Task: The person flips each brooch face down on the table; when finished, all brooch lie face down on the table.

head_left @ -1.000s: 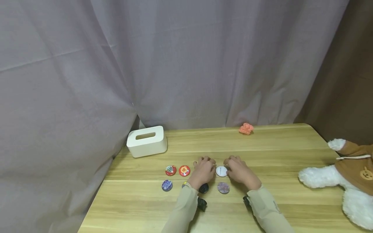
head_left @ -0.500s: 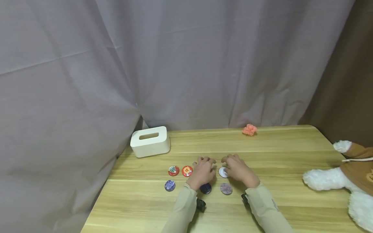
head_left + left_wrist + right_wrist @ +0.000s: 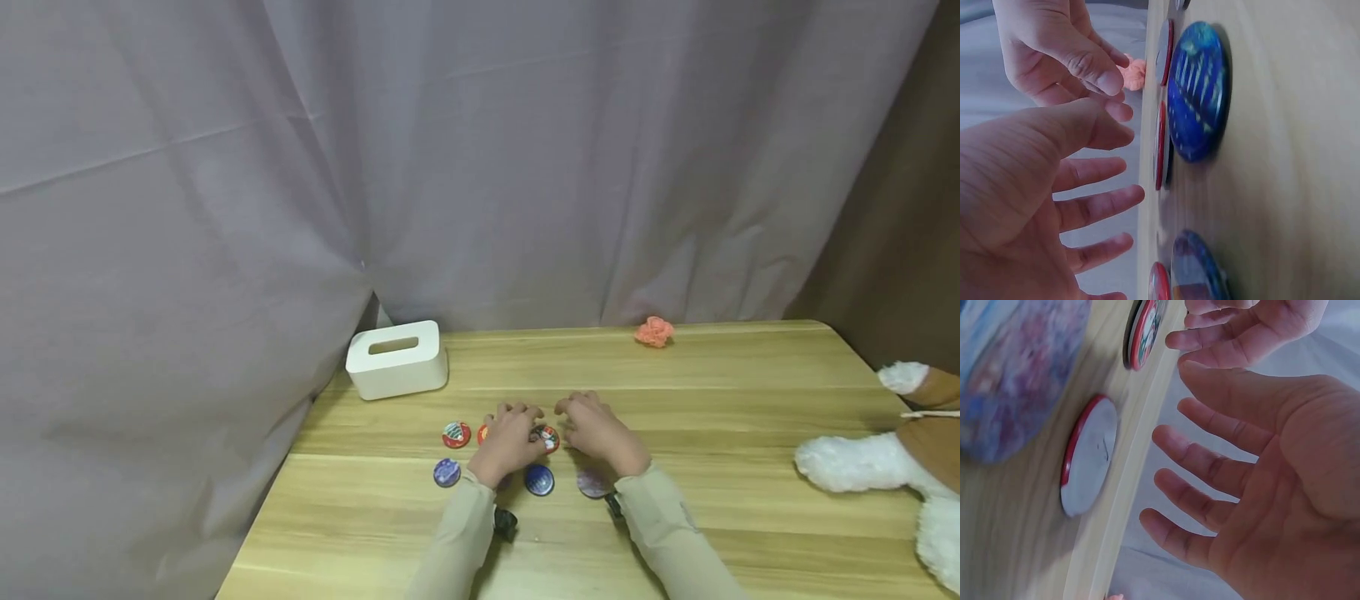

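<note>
My left hand (image 3: 510,442) hovers with loosely spread fingers over the red badges, holding nothing. Just right of its thumb lies a red-rimmed badge with a green and white picture (image 3: 550,439), partly covered. My right hand (image 3: 600,429) hangs above a badge with a plain white face (image 3: 1090,456), which it hides in the head view; its relaxed fingers are apart from it. Nearer the person sit a dark blue badge (image 3: 539,480) and a mottled purple badge (image 3: 592,483). On the left are a Christmas tree badge (image 3: 456,434) and a violet-blue badge (image 3: 447,472).
At the back left of the wooden table (image 3: 735,392) stands a white tissue box (image 3: 397,360). A coral crumpled flower-like item (image 3: 654,332) lies near the back edge. A plush toy (image 3: 862,462) occupies the right side. Grey curtain (image 3: 487,167) hangs behind.
Both hands have shifted left over the badges. The red-rimmed badge now shows between them, while the white-faced one has become covered by my right hand. The head view has turned slightly right.
</note>
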A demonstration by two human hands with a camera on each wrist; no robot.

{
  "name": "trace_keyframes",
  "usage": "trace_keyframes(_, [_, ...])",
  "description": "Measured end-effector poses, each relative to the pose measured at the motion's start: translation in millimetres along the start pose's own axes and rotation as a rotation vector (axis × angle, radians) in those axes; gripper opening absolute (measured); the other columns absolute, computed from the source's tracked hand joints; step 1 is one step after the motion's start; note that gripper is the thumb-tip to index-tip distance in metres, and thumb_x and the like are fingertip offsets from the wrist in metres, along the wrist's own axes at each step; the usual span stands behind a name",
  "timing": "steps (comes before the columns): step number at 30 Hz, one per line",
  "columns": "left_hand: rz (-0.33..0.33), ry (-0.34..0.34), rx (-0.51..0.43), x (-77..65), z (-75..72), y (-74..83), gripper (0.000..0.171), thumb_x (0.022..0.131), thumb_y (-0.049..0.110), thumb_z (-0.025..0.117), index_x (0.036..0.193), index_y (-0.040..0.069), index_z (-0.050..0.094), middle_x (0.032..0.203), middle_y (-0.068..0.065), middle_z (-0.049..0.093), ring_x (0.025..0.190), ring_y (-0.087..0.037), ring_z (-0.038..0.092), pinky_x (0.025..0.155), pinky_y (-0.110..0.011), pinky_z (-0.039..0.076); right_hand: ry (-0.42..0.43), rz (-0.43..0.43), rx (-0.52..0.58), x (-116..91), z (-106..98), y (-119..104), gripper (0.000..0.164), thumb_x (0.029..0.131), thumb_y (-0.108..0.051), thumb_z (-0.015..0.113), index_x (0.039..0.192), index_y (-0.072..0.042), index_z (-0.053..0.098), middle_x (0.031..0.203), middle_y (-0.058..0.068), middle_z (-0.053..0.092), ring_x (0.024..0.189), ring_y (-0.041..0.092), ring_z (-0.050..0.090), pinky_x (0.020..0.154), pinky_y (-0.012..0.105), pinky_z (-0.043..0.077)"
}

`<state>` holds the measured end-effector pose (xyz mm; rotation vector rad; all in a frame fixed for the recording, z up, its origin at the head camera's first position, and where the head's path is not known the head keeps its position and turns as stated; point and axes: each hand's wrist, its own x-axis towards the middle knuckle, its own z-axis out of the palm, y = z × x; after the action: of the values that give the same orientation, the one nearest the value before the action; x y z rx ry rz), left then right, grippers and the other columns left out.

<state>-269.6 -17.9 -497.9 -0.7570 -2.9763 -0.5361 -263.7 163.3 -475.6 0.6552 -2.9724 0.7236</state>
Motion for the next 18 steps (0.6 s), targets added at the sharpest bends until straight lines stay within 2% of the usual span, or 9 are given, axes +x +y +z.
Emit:
trace_keyframes(6, [-0.001,-0.003,-0.009,-1.3,0.1,-5.1,0.051,0.081,0.036,0.082,0.124,0.012,0.069,0.121,-0.006,0.066,0.113,-0.032,0.053,0.084,-0.047,0.039,-0.005,-0.001,0.009,5.0,6.6,-3.5,0.033,0.078,0.001,0.075,0.11,0.003,0.069,0.108,0.018,0.065,0.104,0.039,0.053,0.085,0.06,0.045])
trace_keyframes(12, [0.015,0.009,0.011,-0.9,0.9,-8.9,0.046,0.069,0.024,0.088,0.111,0.013,0.073,0.104,-0.003,0.067,0.099,-0.029,0.054,0.081,-0.051,0.038,-0.019,0.002,-0.009,4.9,15.0,-11.0,0.035,0.073,-0.003,0.082,0.105,0.003,0.069,0.102,0.015,0.064,0.097,0.035,0.052,0.083,0.055,0.044])
trace_keyframes(18, [0.019,0.008,0.001,0.5,2.8,-13.0,0.036,0.066,0.017,0.088,0.1,0.016,0.075,0.094,0.0,0.065,0.091,-0.024,0.052,0.081,-0.053,0.037,-0.01,0.025,-0.038,6.5,21.8,-12.0,0.028,0.071,-0.003,0.084,0.095,0.0,0.069,0.095,0.01,0.06,0.093,0.032,0.051,0.08,0.052,0.042])
